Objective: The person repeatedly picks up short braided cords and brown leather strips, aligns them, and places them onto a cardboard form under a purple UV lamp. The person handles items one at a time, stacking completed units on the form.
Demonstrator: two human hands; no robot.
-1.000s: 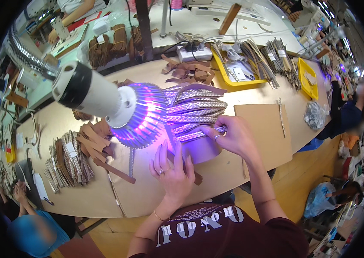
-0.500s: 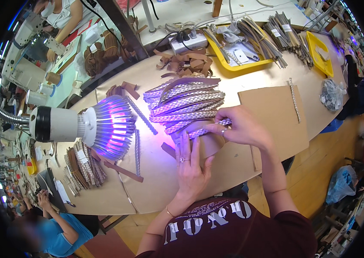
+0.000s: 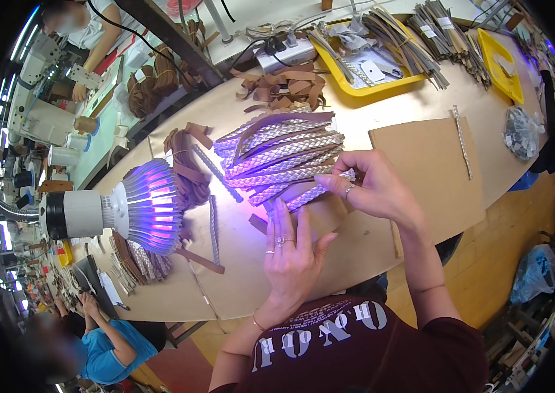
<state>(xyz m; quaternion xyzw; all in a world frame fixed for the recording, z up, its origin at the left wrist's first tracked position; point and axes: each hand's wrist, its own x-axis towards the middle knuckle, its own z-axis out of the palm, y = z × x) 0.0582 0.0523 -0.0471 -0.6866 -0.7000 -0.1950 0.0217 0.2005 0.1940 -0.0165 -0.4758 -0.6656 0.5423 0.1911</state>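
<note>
At one o'clock on the surface (image 3: 245, 288), a yellow tray (image 3: 382, 87) holds a white tag (image 3: 372, 71); a second tray (image 3: 512, 92), at two, carries a pale scrap (image 3: 505, 65). Nearer centre, toward twelve, lie silvery, violet-lit braided straps (image 3: 284, 154); the right hand (image 3: 379, 187) pinches one's end, the left hand's (image 3: 294, 259) fingers (image 3: 284, 226) extended, unclenched.

On the tabletop (image 3: 238, 281), braided straps (image 3: 287, 157) are lying between a lamp (image 3: 150, 206), hanging on the left, and a board (image 3: 428, 164) on the right. Behind them, loose strips (image 3: 284, 86) are lying left of a tray (image 3: 382, 88). The left hand (image 3: 290, 259) is resting before the straps, the right hand (image 3: 379, 187) at their right end.
</note>
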